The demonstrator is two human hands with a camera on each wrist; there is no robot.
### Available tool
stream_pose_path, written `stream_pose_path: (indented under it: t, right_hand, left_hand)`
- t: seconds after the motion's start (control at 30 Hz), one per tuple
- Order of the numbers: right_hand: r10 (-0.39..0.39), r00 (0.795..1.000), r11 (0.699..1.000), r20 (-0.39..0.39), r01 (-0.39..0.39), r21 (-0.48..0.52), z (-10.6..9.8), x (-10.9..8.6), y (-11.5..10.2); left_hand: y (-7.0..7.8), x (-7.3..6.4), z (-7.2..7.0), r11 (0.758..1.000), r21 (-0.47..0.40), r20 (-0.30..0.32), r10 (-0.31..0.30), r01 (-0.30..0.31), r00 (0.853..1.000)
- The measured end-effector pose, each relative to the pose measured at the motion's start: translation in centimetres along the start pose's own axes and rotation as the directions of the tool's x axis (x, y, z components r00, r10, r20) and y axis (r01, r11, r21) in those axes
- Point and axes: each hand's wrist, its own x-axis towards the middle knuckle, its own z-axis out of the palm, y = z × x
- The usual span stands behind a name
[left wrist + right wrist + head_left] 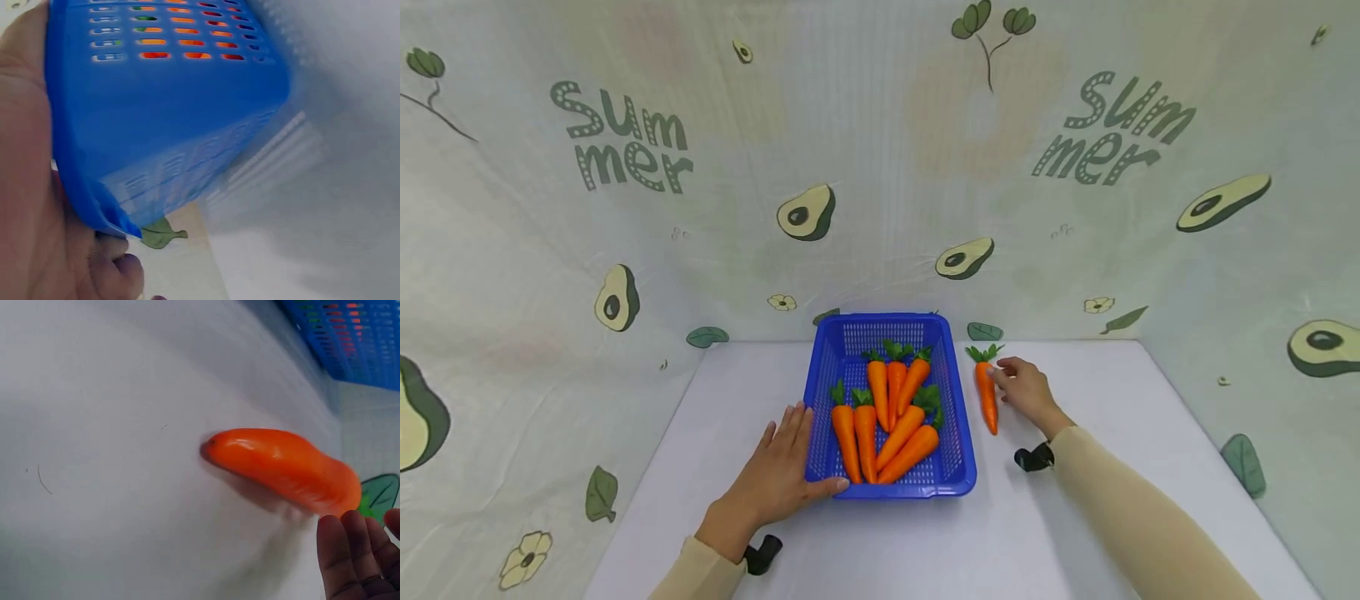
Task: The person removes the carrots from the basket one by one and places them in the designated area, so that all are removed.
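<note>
Setting reads as a makeshift tabletop booth: white table (895,550) enclosed by creased, avocado-printed sheeting (880,150); wider room type indeterminable.

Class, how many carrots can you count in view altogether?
8: seven carrots in the blue basket, three behind four; one carrot on the table by the right hand.

Left hand (775,479): against the basket (910,492), back uppermost, fingers (792,427) straight along its left side, thumb (826,489) spread to its near rim. Left forearm (700,573): sleeved, nearer than the basket's left corner. Right hand (1028,393): right of the basket, apart, fingers slightly bent. Right forearm (1138,508): sleeved, slanting from the basket's near right.
</note>
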Motion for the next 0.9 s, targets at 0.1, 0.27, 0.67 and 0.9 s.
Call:
stream_pose_path:
  t: [0.1, 0.27, 0.67, 0.9]
  right_hand:
    - [-0.075, 0.997, 0.997, -0.03, 0.074, -0.035, -0.4, -0.1, -1.4]
    - [-0.097, 0.994, 0.995, -0.048, 0.098, 0.019, -1.4, -0.8, -4.8]
    - [-0.281, 0.958, 0.958, 0.061, 0.276, 0.077, -0.4, -2.4, -14.7]
    - [-0.367, 0.923, 0.929, 0.117, 0.36, 0.083, 3.7, -3.2, -18.5]
  left_hand:
    - [0.1, 0.1, -0.1, 1.0, 0.009, 0.001, -0.003, 0.003, 1.0]
    - [0.1, 0.2, -0.1, 1.0, 0.009, 0.013, -0.007, 0.007, 1.0]
    - [0.0, 0.4, -0.3, 1.0, 0.009, 0.01, -0.022, 0.022, 1.0]
    - [0.2, 0.3, -0.1, 0.999, -0.03, 0.009, -0.033, 0.034, 0.999]
